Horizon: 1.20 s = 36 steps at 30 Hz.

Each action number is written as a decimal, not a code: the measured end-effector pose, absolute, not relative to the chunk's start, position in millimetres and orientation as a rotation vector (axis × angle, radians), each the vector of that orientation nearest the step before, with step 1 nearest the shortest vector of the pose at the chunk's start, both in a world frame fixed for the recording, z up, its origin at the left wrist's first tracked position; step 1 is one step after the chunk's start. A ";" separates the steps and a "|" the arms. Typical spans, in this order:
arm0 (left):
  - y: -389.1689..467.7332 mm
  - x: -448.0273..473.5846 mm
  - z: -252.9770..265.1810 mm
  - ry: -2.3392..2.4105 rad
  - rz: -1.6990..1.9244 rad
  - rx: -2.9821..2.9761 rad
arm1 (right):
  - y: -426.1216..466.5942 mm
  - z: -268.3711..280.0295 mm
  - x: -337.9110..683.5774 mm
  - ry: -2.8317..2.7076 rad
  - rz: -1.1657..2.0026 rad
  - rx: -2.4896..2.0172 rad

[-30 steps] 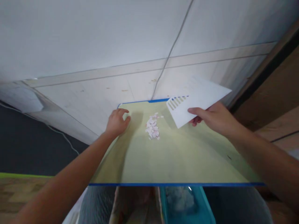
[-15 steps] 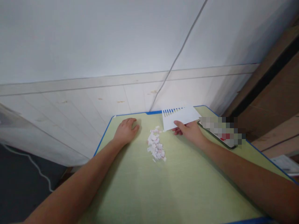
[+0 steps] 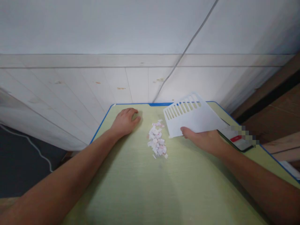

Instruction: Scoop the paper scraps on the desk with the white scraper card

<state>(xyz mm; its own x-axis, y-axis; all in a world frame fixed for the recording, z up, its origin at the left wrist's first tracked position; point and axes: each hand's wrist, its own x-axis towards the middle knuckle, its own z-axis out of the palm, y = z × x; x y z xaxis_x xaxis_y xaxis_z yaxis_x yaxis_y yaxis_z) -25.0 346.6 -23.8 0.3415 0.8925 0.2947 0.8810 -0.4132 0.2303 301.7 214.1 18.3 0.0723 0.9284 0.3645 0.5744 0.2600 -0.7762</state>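
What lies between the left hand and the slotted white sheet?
In the head view, the far end of the pile of paper scraps, on the green tabletop.

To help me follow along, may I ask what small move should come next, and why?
Perhaps bring the left hand to the pale scraps: it looks empty and lies left of them, while the right hand grips the slotted white sheet.

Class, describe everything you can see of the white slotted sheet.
The white sheet is thin and smooth, like card or plastic. A row of narrow slots, longer towards the right, runs along its far side. The right hand grips its near edge, thumb on top. It slants over the green table, right of the paper scraps; whether it touches the table is unclear.
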 end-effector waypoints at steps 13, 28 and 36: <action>343.5 -23.5 -22.1 1.719 0.553 2.535 | 226.4 8.2 311.5 -1.596 0.680 -1.425; 338.6 -18.9 -19.0 1.728 0.601 2.468 | 277.9 -12.4 296.6 -1.616 0.753 -1.553; 350.7 -22.2 -23.5 1.692 0.617 2.506 | 238.0 -1.8 345.2 -1.525 0.701 -1.684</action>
<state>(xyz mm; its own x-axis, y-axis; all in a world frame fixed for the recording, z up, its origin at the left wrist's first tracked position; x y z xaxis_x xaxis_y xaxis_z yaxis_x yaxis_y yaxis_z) -22.2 350.7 -23.5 0.3194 0.9009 0.2938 0.8787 -0.3976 0.2640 345.2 238.0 -1.8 0.1423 0.9862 0.0845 0.5782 -0.0135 -0.8158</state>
